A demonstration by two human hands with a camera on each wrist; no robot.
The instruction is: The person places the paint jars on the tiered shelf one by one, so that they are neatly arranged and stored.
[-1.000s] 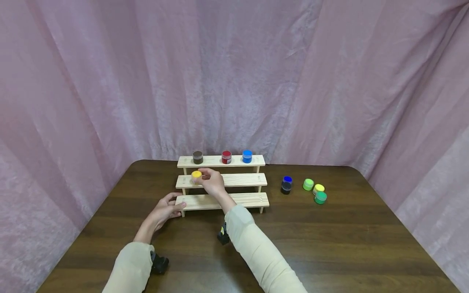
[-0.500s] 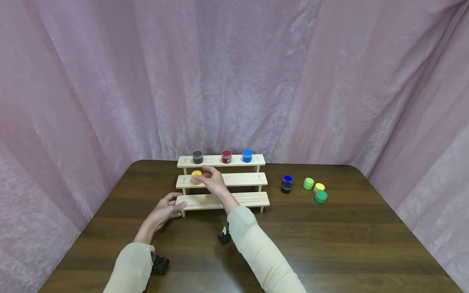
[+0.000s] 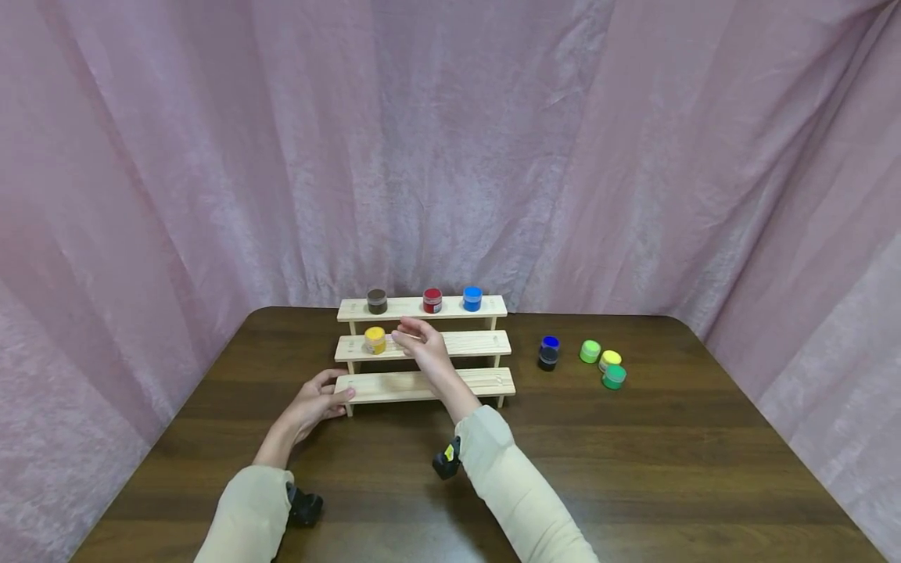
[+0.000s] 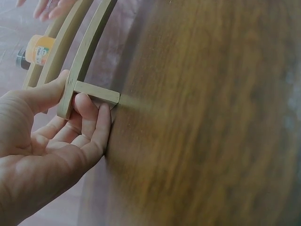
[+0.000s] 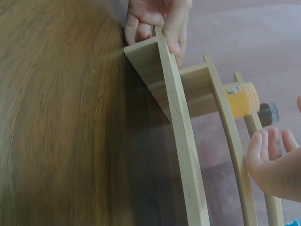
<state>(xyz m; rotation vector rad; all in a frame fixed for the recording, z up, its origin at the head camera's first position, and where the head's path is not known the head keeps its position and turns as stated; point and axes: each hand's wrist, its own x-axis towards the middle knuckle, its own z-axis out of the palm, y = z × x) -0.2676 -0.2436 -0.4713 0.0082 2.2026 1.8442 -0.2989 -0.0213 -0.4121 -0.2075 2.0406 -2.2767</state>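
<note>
A three-step wooden display rack [image 3: 403,385] stands on the table. My left hand [image 3: 310,408] grips the left end of its lowest board, thumb on top and fingers beneath, as the left wrist view [image 4: 66,141] shows. On the middle board's left part sits an orange-yellow paint jar [image 3: 375,341], upright. Just right of that jar, apart from it, is my right hand [image 3: 431,353], its fingers loosely bent and holding nothing. The top board bears a dark brown jar [image 3: 377,302], a red jar [image 3: 432,302] and a blue jar [image 3: 472,299].
Right of the rack, a dark blue jar [image 3: 550,342] and a black jar [image 3: 547,360] stand close together. Farther right are a light green jar [image 3: 590,352], a yellow jar [image 3: 610,359] and a green jar [image 3: 615,378]. A pink curtain [image 3: 450,156] hangs behind the table [image 3: 669,469].
My right hand has let go of the orange-yellow jar on the middle board and drawn away to the right. The left hand keeps its grip on the rack.
</note>
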